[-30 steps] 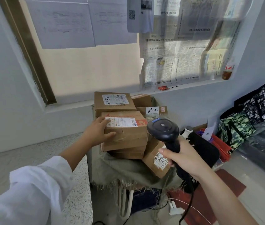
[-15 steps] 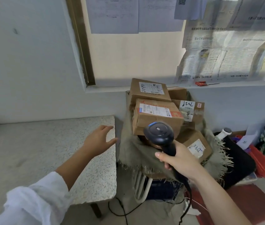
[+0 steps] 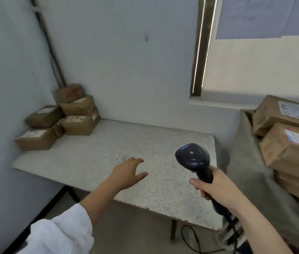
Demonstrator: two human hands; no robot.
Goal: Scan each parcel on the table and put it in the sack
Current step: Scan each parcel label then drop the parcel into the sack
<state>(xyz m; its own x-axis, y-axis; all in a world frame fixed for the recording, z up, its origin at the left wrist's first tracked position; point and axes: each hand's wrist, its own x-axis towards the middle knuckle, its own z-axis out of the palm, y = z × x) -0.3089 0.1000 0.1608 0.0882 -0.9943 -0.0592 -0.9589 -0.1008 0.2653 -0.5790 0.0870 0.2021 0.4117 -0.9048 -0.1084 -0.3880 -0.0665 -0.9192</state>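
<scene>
The right hand (image 3: 216, 187) grasps the scanner (image 3: 193, 158) by its handle. The left hand (image 3: 126, 173), released and fingers spread, hovers over the table (image 3: 108, 149). Parcels (image 3: 68, 116), perhaps six, lie far beyond it in the corner; the sack (image 3: 245, 153) stands just right of the scanner.

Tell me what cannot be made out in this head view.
Head view only:
Labels on the brown cardboard parcels in the far corner: blurred, unreadable.
Grey-green cloth sack and the cardboard boxes stacked there: cut off by the right edge.
Black handheld scanner's handle: hidden by the right hand.
</scene>
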